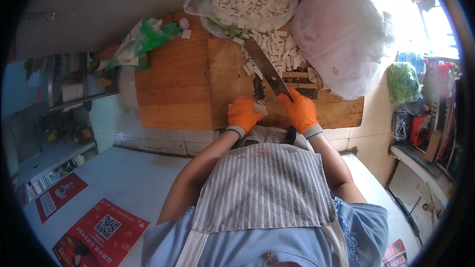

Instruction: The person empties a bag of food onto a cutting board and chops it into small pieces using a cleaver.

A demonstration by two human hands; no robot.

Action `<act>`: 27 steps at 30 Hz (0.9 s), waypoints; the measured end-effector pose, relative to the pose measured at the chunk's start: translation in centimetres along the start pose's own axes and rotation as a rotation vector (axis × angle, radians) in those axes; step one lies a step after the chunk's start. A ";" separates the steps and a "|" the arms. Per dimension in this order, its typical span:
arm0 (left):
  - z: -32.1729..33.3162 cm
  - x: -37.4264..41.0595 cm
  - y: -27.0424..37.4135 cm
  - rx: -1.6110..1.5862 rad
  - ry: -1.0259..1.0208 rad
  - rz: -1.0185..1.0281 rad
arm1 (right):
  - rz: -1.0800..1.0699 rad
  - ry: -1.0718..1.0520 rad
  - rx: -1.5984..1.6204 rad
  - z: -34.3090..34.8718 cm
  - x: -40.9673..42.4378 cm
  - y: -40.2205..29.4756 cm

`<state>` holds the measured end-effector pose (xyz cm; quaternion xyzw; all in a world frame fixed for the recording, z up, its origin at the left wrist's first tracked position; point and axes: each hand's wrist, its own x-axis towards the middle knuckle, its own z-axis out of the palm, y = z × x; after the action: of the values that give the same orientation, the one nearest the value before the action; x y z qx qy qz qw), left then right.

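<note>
My right hand, in an orange coated work glove, grips the handle of a kitchen cleaver. Its dark, broad blade slants up and left over a wooden cutting board, with the far end by a pile of white oblong food pieces. At the board's near edge, my left hand, gloved alike, has its fingers curled on a pale, crumpled cloth. The glove hides part of the cloth. A dark wet patch marks the wood between the hands.
Behind the board, a clear plastic bag holds many more white pieces. A large, full translucent bag stands at the right. A green-and-white plastic package lies at the far left. Bagged leafy greens sit on the right-hand shelf.
</note>
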<state>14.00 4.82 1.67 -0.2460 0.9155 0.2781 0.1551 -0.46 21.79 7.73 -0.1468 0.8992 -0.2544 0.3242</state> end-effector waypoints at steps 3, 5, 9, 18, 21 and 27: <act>-0.2 -0.2 -0.6 -0.169 -0.030 0.085 | -0.032 0.020 -0.014 0.2 -0.1 0.3; -0.3 -0.1 -1.3 -0.248 -0.081 0.155 | -0.017 0.021 0.023 0.0 -0.2 0.4; -0.4 0.3 -1.0 -0.121 -0.227 0.243 | 0.023 -0.007 0.000 -0.4 -0.3 0.2; -1.2 0.7 0.3 0.108 -0.245 0.406 | -0.173 -0.045 0.076 0.1 0.8 -1.7; -1.8 0.3 -1.1 -0.006 -0.256 0.373 | -0.262 -0.155 -0.055 1.4 2.7 -2.0; -4.0 3.6 -2.8 -0.468 -0.008 -0.139 | -0.239 0.025 -0.206 2.9 4.3 -2.7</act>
<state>11.90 -0.85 2.12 -0.3363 0.8063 0.4725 0.1163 -1.49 16.64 5.09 -0.2823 0.9007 -0.1994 0.2633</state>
